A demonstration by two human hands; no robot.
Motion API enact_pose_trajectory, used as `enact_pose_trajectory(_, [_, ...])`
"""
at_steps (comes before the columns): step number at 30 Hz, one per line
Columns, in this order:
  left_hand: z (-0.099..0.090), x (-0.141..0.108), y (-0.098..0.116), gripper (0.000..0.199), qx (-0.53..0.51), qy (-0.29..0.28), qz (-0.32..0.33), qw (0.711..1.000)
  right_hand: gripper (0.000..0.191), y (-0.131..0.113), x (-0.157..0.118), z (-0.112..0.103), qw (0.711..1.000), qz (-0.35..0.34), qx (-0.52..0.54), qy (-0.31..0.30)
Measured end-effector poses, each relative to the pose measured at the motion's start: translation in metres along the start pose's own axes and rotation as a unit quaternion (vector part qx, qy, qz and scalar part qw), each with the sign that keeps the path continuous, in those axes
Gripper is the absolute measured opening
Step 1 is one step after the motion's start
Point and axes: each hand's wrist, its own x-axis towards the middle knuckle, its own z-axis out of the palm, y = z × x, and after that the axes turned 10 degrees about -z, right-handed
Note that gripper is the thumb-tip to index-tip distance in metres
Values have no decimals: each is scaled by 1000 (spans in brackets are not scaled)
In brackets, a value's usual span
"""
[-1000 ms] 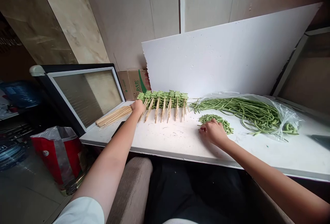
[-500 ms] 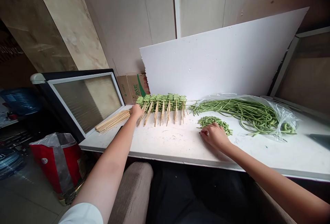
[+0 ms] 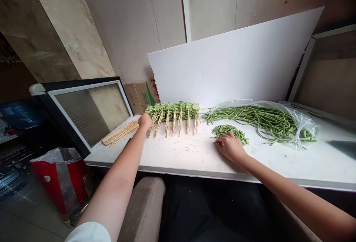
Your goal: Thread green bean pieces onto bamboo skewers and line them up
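Note:
My left hand [image 3: 145, 121] is closed at the left end of the stacked bean skewers [image 3: 172, 111], with its fingertips hidden; what it grips does not show. The skewers' green bean pieces face the back board and their bare sticks fan toward me in several bunches. Just left of that hand lies a bundle of bare bamboo skewers [image 3: 119, 133]. My right hand [image 3: 230, 146] rests at the front edge of a pile of cut green bean pieces [image 3: 226, 130]. Its fingers are curled in with the thumb, and anything between them is too small to make out.
Long green beans [image 3: 258, 117] spill from a clear plastic bag [image 3: 302, 125] at the right on the white table [image 3: 178, 156]. A white board [image 3: 228, 64] leans behind. At the left stand a framed glass panel [image 3: 94, 112], a cardboard box [image 3: 140, 95] and a red bag [image 3: 51, 186].
The view has shifted slightly. Both hands stay in nearly the same places, the left by the skewer stack and the right at the cut beans.

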Motion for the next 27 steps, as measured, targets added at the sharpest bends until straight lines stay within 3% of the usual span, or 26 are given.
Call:
enact_pose_trajectory(9, [1,2,4,13,-20,47,15,999,30,-4,-3,1,999,-13,-24,16])
enact_pose_trajectory(19, [-4,8,6,15,-65,47,-8,997,29,-2,-4,4,999,-15,-25,20])
enact_pose_trajectory(27, [4,13,4,16,-82,38,-2,996,26,-1,-4,6,999,-14,-30,16])
